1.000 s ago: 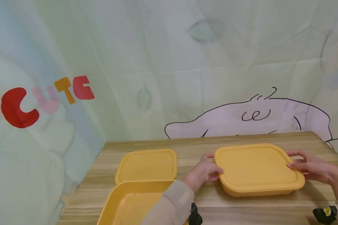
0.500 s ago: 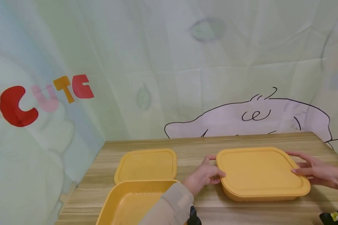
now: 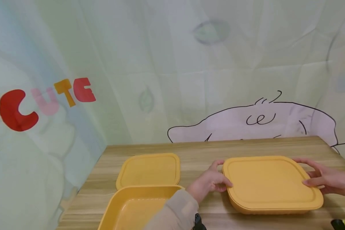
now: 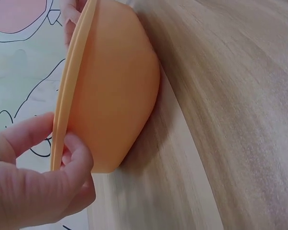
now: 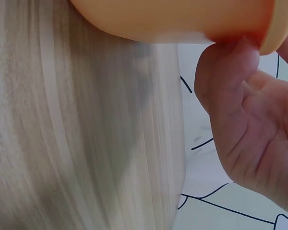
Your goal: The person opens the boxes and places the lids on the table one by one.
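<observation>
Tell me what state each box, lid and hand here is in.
Covered box: lid on, gripped at both ends; tightness unclear
Open box: uncovered, partly hidden
Loose lid: off, lying flat behind the open box
Left hand: fingers pinching the covered box's rim
Right hand: fingers pinching the opposite end

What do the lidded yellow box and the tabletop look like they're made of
Lidded yellow box: probably plastic, matte, judging by its even colour and moulded edges.
Tabletop: wood or wood-look laminate, low sheen; the streaky grain could be real or printed.
</observation>
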`<act>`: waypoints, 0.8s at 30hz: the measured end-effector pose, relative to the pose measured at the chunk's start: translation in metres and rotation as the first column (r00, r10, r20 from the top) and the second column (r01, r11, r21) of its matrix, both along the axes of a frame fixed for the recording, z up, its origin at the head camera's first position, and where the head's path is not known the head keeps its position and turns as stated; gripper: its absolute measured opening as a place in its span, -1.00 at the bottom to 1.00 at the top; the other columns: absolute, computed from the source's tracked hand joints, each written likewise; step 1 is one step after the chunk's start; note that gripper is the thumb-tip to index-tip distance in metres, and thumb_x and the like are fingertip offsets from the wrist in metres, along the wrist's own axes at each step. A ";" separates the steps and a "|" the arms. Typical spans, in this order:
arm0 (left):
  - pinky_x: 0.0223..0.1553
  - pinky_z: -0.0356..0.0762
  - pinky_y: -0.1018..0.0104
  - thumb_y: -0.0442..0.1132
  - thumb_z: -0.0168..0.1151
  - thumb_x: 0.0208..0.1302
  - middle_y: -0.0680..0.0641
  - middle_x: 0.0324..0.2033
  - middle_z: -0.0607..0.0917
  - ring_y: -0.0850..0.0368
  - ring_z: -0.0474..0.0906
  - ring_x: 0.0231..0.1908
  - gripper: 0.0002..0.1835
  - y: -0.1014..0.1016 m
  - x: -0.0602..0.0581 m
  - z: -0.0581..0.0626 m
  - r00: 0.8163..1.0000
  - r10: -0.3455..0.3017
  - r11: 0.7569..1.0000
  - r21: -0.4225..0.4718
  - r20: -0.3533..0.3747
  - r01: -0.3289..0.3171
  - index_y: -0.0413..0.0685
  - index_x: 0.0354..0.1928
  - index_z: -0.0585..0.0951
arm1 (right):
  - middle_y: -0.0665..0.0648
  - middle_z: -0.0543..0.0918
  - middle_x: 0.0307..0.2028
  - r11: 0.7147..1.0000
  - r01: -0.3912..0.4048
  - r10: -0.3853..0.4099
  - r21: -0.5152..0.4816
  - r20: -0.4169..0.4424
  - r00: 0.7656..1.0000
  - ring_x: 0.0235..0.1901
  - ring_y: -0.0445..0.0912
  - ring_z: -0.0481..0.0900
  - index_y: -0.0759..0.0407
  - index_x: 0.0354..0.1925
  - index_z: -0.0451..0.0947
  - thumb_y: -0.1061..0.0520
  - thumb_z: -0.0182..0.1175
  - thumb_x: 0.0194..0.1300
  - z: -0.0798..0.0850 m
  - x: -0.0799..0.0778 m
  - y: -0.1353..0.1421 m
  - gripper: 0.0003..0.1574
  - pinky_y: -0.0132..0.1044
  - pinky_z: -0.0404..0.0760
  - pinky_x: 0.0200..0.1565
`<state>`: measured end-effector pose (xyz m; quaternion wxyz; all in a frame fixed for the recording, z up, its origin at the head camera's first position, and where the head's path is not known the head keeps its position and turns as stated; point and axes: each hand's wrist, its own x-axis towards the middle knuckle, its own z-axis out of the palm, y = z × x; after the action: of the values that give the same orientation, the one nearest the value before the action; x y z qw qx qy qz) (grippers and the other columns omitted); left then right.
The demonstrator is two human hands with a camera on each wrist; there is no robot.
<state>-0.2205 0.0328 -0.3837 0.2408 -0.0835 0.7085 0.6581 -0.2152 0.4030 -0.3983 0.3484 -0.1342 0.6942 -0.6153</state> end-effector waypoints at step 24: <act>-0.57 0.47 0.42 -0.66 0.23 -0.06 -0.08 -0.27 0.41 0.12 0.50 -0.49 -0.44 0.004 0.015 0.004 0.996 -0.024 0.998 -0.062 -0.088 0.018 -0.02 -0.08 0.31 | 0.13 0.49 -0.05 0.997 -0.060 0.057 0.054 0.040 0.998 -0.16 0.24 0.57 -0.63 0.03 0.11 0.35 -0.10 0.39 0.005 0.011 0.002 -0.25 0.16 0.57 -0.23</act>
<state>-0.2059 0.0364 -0.3793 0.2135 -0.0541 0.7389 0.6367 -0.2044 0.4045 -0.3932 0.3830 -0.1331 0.7000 -0.5879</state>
